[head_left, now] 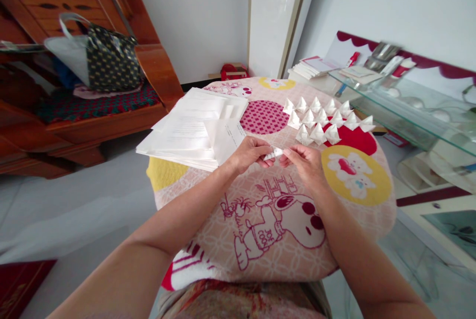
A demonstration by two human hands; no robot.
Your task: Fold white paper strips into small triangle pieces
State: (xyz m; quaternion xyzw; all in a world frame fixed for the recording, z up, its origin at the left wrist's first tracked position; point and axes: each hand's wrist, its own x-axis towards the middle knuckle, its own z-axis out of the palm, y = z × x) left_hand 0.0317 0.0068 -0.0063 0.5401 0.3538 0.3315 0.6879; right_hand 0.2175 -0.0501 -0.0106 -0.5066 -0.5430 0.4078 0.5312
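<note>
Just right of the paper stack [174, 128], a small folded paper piece [274, 153] is held pinched between the left hand [253, 154] and the right hand [305, 162], thumbs and fingers clamped on it. Its folding is judged incomplete. Farther right of the stack, rows of pointed paper shapes [323, 117] are set out on the tablecloth [208, 232], judged finished. Within the stack, flat sheets [225, 136] are left unfolded; their number cannot be told.
</note>
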